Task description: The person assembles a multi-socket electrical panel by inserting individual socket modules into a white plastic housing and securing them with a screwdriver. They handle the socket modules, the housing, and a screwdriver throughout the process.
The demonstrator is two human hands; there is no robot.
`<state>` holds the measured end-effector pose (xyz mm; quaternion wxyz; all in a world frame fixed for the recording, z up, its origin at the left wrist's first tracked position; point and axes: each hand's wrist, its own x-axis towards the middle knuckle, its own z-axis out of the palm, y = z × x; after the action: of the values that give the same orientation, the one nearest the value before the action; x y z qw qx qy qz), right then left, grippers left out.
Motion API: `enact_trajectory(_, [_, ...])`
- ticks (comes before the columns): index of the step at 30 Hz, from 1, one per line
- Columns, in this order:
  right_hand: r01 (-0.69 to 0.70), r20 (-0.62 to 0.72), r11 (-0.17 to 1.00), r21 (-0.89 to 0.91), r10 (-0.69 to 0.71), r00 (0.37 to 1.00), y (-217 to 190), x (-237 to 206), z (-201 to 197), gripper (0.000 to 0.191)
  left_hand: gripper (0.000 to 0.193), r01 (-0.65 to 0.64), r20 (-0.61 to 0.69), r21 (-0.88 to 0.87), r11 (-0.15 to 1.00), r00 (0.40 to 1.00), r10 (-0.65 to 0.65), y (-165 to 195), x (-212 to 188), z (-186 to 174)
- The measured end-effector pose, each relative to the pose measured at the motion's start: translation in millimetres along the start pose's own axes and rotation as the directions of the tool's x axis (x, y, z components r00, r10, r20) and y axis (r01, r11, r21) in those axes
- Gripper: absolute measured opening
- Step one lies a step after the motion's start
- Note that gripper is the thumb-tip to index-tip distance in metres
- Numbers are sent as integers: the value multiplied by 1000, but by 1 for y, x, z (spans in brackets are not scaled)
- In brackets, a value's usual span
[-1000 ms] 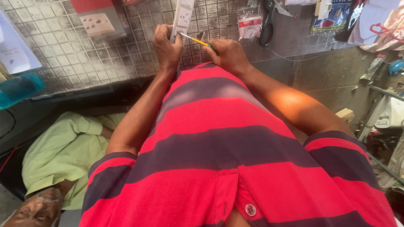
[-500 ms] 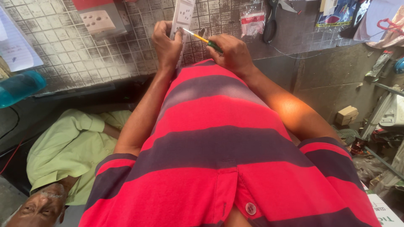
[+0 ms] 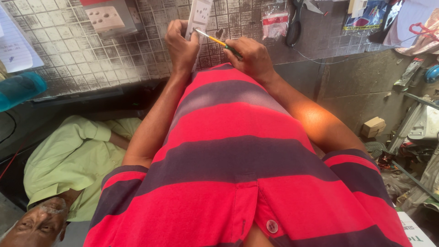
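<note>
The left hand (image 3: 182, 45) gripped the white switch plate (image 3: 197, 18) upright over the tiled tabletop (image 3: 59, 59) while the right hand (image 3: 252, 58) held a yellow-shafted screwdriver (image 3: 216, 41) (tip at the plate), apparently working a fastener, which calls for steady alignment.

On the worktop (image 3: 91, 59), a socket plate (image 3: 105, 17) lies left of both hands; scissors (image 3: 295, 23) and a small packet (image 3: 274, 24) lie right

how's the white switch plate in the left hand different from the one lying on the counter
The held switch plate stands on edge, gripped by the left hand, with a screwdriver from the right hand at it. The other socket plate lies flat on the tiled counter, face up, untouched. Both are white.
</note>
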<state>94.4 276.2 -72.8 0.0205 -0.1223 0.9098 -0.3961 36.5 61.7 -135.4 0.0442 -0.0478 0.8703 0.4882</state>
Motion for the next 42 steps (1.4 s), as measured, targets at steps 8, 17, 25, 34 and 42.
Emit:
enact_trajectory(8, [70, 7, 992, -107, -69, 998, 3, 2, 2, 26, 12, -55, -17, 5, 998, 998, 55, -1, -1, -1])
enact_trajectory(17, [228, 73, 959, -170, -218, 973, 5, 6, -1, 27, 12, -55, -17, 17, 998, 998, 55, 0, 0, -1])
enact_trajectory(25, [146, 39, 981, -125, -143, 989, 10, 7, 8, 21, 14, -69, -11, -16, 997, 998, 69, 5, 2, -4])
enact_trajectory(34, [-442, 174, 872, 212, 411, 895, 11, 20, 12, 26, 16, -38, -13, 3, 999, 999, 38, 11, 5, -4])
enact_trajectory(42, [-384, 84, 867, 317, 377, 922, 12, -2, -5, 29, 23, -32, 22, -33, 999, 999, 32, 17, 10, -11])
